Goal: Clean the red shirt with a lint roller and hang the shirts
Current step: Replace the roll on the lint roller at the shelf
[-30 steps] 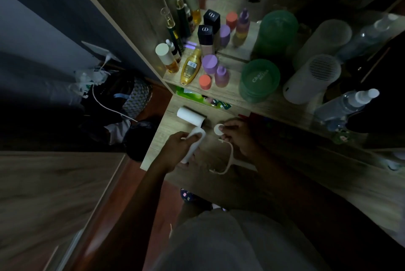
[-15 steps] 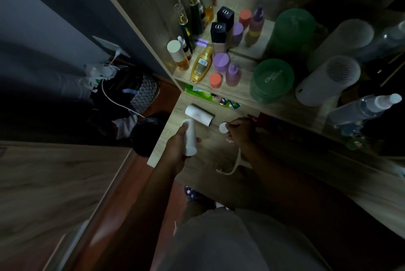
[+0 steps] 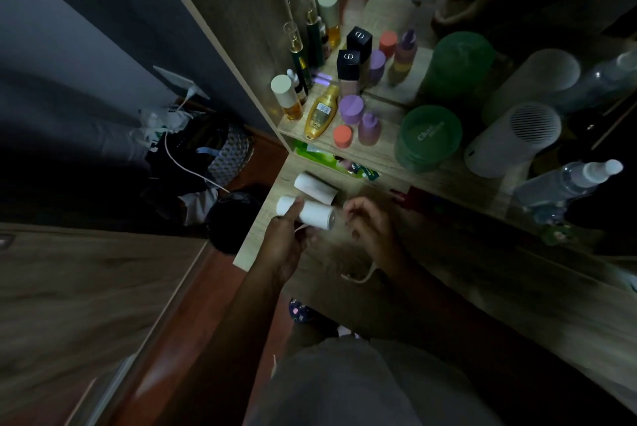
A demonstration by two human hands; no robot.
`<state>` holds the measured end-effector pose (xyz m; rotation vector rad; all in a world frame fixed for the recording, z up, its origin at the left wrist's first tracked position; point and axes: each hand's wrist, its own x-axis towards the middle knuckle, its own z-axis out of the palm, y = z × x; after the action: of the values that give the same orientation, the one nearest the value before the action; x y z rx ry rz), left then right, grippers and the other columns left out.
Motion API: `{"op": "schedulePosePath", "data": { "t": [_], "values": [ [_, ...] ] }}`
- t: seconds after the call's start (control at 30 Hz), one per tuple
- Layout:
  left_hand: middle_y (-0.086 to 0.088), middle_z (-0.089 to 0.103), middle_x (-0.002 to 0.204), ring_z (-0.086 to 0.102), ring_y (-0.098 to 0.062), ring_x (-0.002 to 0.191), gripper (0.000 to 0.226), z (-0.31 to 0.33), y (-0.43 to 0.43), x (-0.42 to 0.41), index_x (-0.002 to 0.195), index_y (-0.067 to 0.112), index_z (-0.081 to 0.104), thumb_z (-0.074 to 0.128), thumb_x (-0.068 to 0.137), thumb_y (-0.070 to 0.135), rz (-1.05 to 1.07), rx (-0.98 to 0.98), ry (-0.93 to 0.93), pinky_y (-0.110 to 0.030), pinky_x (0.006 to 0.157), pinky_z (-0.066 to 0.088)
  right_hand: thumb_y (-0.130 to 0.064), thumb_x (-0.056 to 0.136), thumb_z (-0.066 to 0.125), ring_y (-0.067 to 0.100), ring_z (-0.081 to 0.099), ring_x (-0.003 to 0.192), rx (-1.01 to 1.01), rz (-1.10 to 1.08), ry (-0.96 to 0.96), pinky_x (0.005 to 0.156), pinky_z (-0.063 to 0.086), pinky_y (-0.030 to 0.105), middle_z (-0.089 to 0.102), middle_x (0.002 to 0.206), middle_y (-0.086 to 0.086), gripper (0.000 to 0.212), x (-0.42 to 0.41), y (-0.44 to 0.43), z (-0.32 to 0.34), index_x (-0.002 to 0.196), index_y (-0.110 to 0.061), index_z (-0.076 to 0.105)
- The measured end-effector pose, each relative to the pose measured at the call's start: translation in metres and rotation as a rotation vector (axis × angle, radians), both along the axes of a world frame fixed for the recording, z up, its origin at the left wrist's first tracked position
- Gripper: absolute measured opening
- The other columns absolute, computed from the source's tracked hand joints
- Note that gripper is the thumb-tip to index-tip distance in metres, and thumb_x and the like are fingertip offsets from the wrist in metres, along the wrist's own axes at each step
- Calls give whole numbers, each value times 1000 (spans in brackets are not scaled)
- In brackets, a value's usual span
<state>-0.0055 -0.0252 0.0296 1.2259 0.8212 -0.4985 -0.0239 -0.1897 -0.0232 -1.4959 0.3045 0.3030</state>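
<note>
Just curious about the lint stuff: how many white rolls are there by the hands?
2. One roll lies on the desk; the other roll, nearer, is gripped in the left hand. Others may be hidden.

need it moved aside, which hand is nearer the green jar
Right. The right hand is just below and left of the green jar; the left hand is farther left, gripping a white roll.

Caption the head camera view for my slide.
At a wooden desk, left hand grips a white roll, right hand holds the roller frame, spare roll beside.
</note>
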Motion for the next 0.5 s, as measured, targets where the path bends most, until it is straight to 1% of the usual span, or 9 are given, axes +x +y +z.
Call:
{"op": "schedulePosePath", "data": {
  "t": [0.07, 0.13, 0.23, 0.3, 0.37, 0.43, 0.47, 0.5],
  "values": [
    [-12, 75, 97, 73, -17, 78, 31, -1, -1, -2, 116, 6, 66, 57, 101, 32, -12, 21, -32, -28, 64, 57, -16, 82, 67, 5, 62, 82, -36, 55, -42, 70, 49, 18, 66, 94, 0, 15, -8, 2, 11, 96, -18, 62],
    [-18, 74, 102, 72, -23, 82, 29, 1, -4, -2, 116, 6, 67, 57, 101, 30, -30, 7, -71, -32, 69, 58, -9, 81, 76, 8, 64, 89, -79, 73, -42, 75, 52, 21, 66, 99, 2, 25, -11, 5, 18, 100, -12, 60],
    [-17, 75, 97, 74, -21, 77, 25, 6, -8, -3, 115, 4, 66, 56, 102, 23, -48, -37, -110, -30, 61, 59, -1, 78, 79, -6, 63, 81, -85, 19, -22, 71, 48, 9, 64, 93, -5, 33, -14, 6, 18, 102, -6, 57],
    [-20, 74, 101, 74, -23, 79, 26, 8, -9, -3, 118, 2, 64, 58, 101, 22, -53, -30, -114, -30, 61, 60, 1, 76, 80, -12, 62, 79, -105, -11, -36, 71, 47, 7, 63, 93, -6, 38, -12, 3, 17, 104, -6, 56],
    [-26, 71, 114, 73, -28, 86, 37, 7, -9, -3, 127, -1, 59, 62, 99, 23, -47, -15, -117, -31, 63, 60, -5, 72, 85, -7, 63, 82, -132, -17, -56, 73, 49, 11, 65, 94, -2, 42, -11, 1, 16, 103, -11, 57],
    [-29, 68, 120, 73, -29, 86, 44, 7, -8, -3, 132, -1, 54, 65, 98, 25, -35, -3, -116, -30, 59, 58, -11, 69, 88, 10, 63, 87, -139, -15, -76, 75, 51, 18, 66, 95, 4, 43, -11, 0, 16, 101, -15, 59],
    [-30, 67, 121, 73, -29, 85, 46, 6, -7, -3, 133, -1, 53, 66, 97, 26, -29, 1, -116, -30, 59, 58, -11, 68, 88, 13, 63, 86, -134, -16, -81, 75, 51, 20, 66, 96, 6, 44, -11, 0, 17, 101, -15, 59],
    [-31, 67, 121, 73, -30, 86, 47, 5, -6, -3, 133, -1, 53, 66, 97, 26, -29, 1, -117, -30, 59, 58, -10, 68, 88, 10, 62, 85, -130, -12, -81, 75, 50, 18, 66, 95, 6, 45, -11, 0, 17, 102, -13, 59]
  ]
}}
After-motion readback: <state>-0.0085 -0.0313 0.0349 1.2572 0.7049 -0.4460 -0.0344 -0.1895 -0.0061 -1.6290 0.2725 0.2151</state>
